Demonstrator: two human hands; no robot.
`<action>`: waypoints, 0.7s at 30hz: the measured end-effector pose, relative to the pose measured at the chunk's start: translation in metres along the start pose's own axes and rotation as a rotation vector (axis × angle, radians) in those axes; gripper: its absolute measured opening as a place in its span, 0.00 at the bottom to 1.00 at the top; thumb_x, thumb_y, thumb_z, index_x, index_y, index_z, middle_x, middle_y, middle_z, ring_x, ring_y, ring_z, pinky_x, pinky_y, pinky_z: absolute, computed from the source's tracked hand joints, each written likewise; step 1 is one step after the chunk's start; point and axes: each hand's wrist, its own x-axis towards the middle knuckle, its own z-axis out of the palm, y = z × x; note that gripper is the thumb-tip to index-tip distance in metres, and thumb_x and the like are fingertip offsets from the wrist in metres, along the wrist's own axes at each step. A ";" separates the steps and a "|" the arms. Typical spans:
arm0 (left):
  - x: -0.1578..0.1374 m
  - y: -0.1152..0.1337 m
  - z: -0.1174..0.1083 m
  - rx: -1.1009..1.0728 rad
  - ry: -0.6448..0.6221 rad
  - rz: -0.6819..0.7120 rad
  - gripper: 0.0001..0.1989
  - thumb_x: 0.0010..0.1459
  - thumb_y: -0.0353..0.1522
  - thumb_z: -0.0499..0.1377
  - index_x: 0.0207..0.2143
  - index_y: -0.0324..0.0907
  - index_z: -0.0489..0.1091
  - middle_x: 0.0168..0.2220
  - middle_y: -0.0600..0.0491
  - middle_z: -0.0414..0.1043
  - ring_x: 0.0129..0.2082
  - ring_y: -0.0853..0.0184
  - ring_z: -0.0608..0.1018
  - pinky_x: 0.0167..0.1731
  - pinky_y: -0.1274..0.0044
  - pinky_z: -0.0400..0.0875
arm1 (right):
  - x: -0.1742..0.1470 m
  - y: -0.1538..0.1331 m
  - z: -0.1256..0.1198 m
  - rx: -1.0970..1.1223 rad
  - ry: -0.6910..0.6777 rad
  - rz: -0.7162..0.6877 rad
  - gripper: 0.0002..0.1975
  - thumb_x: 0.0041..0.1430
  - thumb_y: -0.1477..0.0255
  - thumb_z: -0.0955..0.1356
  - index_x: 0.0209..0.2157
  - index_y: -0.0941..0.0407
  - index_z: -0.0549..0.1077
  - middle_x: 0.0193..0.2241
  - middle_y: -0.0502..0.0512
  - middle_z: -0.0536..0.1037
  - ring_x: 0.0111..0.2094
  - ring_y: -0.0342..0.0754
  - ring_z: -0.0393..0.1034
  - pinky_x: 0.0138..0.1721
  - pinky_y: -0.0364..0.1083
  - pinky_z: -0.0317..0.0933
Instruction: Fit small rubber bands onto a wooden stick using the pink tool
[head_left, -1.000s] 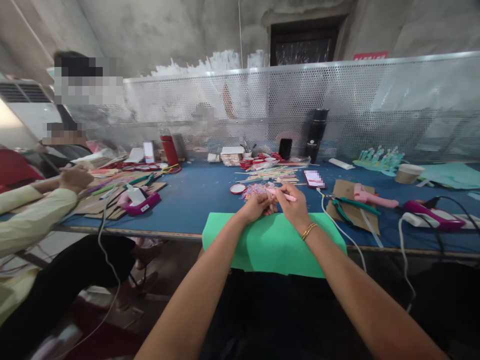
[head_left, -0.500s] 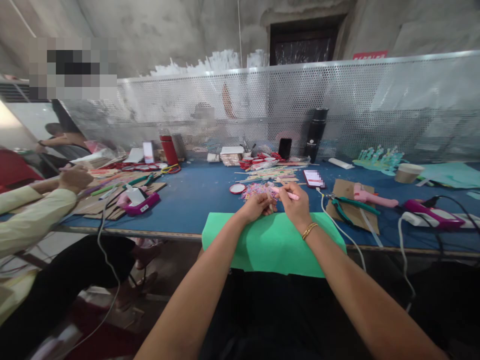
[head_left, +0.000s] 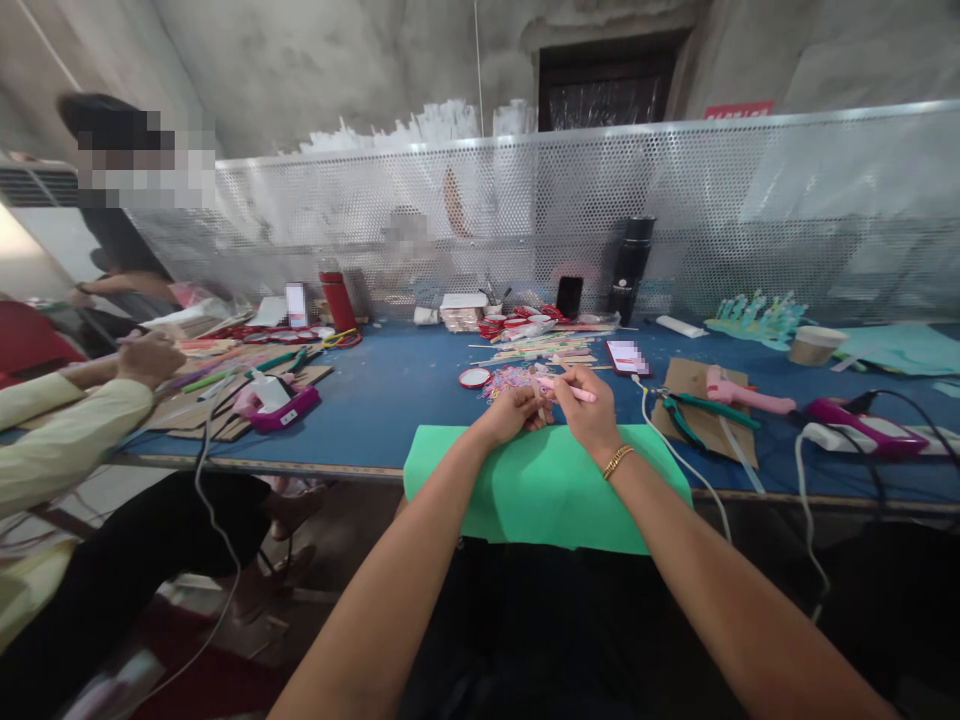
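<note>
Little change: the right hand [head_left: 590, 408] grips a pink pen-like tool [head_left: 577, 391], the left hand [head_left: 514, 412] pinches something indistinct, near the surface's [head_left: 390, 400] front edge; apparently same step.

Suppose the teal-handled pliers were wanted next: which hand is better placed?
Probably the right hand: the teal-handled pliers lie on its side, nearer to it than to the left hand. However, it grips a pink pen-like tool, which would likely need setting down first.
</note>
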 end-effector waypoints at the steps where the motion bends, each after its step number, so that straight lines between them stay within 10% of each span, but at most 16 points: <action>1: 0.000 0.000 0.000 -0.001 -0.005 0.009 0.25 0.52 0.52 0.61 0.30 0.37 0.68 0.23 0.55 0.70 0.21 0.74 0.69 0.25 0.79 0.64 | 0.000 0.000 0.000 0.010 -0.015 -0.004 0.08 0.59 0.70 0.65 0.26 0.53 0.68 0.23 0.49 0.75 0.26 0.47 0.69 0.32 0.45 0.61; 21: 0.001 0.000 0.000 0.006 0.010 -0.003 0.23 0.53 0.51 0.61 0.29 0.37 0.69 0.23 0.55 0.70 0.20 0.75 0.68 0.24 0.80 0.63 | 0.000 0.000 0.000 0.004 -0.003 -0.004 0.08 0.59 0.71 0.65 0.25 0.52 0.67 0.22 0.49 0.75 0.26 0.47 0.68 0.32 0.46 0.60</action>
